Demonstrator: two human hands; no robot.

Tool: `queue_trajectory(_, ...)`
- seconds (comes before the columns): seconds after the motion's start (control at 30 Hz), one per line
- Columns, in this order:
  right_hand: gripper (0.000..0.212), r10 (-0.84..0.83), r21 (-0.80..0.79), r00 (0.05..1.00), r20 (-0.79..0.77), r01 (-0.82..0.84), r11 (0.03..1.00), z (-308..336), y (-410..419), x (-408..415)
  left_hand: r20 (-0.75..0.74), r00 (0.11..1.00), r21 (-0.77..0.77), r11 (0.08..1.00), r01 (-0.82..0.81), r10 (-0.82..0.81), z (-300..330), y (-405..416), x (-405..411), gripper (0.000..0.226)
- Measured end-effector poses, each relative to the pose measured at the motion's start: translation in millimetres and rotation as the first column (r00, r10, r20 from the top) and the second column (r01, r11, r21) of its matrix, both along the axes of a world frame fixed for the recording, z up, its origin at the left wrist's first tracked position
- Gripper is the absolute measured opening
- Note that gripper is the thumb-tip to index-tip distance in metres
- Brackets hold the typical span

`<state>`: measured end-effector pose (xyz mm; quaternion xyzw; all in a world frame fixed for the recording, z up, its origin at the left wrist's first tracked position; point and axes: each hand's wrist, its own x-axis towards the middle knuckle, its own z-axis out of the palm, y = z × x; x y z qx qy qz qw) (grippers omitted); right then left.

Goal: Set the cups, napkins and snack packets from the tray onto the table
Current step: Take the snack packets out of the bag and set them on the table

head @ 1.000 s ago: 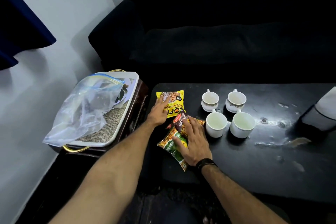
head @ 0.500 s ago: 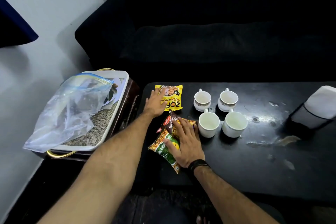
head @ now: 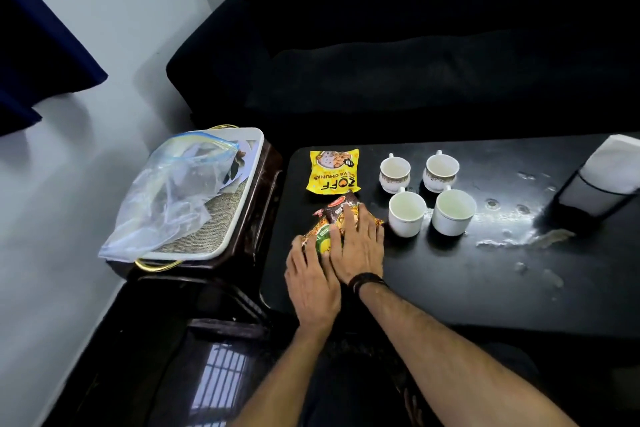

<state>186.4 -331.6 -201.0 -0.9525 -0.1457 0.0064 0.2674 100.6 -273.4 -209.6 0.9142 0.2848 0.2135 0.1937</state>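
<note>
Head view: both bare forearms are extended forward and down over the near left part of the glossy black desk. The right hand, banded at the wrist by a dark strap, is laid palm-down with fingers spread flat on a small pile of crinkled snack packets, brown, orange and green; its grip is apart, pressed on them rather than clamped. The left hand is laid flat just beside it, touching its edge, fingertips at the pile's near left side, grip likewise apart. A yellow printed snack packet is seen lying flat just beyond the pile, untouched. To the right, four white ceramic cups are stood upright in two close rows, the farther pair patterned. A dark holder with white napkins is set at the desk's far right. On a dark side stand at left, a white rectangular tray with gold handles is seen, with a clear plastic zip bag lying across it.
</note>
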Motion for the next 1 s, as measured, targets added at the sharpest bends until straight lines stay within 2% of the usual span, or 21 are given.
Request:
queue_trajectory(0.1, 0.056, 0.061, -0.077, 0.995, 0.08, -0.055, 0.995, 3.2, -9.7, 1.6, -0.018, 0.999, -0.211, 0.977, 0.027, -0.032, -0.7, 11.7, 2.4, 0.046)
queue_trajectory(0.23, 0.057, 0.206, -0.196, 0.959, 0.192, -0.169, 0.966, -9.6, -36.8, 6.3, -0.036, 0.996, -0.232, 0.97, 0.065, -0.075, 6.6, 45.6, 14.1, 0.052)
queue_trajectory(0.33, 0.061, 0.229, -0.208, 0.95, 0.211, -0.186, 0.96, -22.4, -43.5, 2.9, 0.045, 0.997, -0.28, 0.958, 0.066, -0.056, 6.8, 50.4, 13.4, 0.044)
queue_trajectory(0.37, 0.061, 0.225, -0.202, 0.953, 0.205, -0.183, 0.962, -24.1, -42.6, 2.7, 0.049, 0.994, -0.273, 0.956, 0.108, -0.099, 4.8, 45.2, 11.3, 0.047)
queue_trajectory(0.43, 0.06, 0.215, -0.179, 0.96, 0.182, -0.183, 0.967, -23.7, -40.3, 3.5, -0.026, 0.981, -0.163, 0.969, 0.186, -0.193, -3.8, 34.8, 7.3, 0.057)
queue_trajectory(0.53, 0.057, 0.21, -0.164, 0.962, 0.173, -0.182, 0.97, -22.2, -40.7, 2.8, -0.113, 0.985, -0.035, 0.992, 0.123, -0.127, -8.0, 38.3, 15.6, 0.057)
queue_trajectory(0.77, 0.055, 0.2, -0.134, 0.966, 0.165, -0.179, 0.975, -22.3, -40.9, 4.7, -0.236, 0.97, -0.003, 0.999, 0.052, -0.051, -6.5, 47.1, 30.3, 0.054)
queue_trajectory(1.0, 0.057, 0.183, -0.147, 0.972, 0.15, -0.161, 0.976, -22.3, -41.1, 6.0, -0.178, 0.977, -0.046, 0.992, 0.113, -0.12, -2.3, 50.6, 34.5, 0.054)
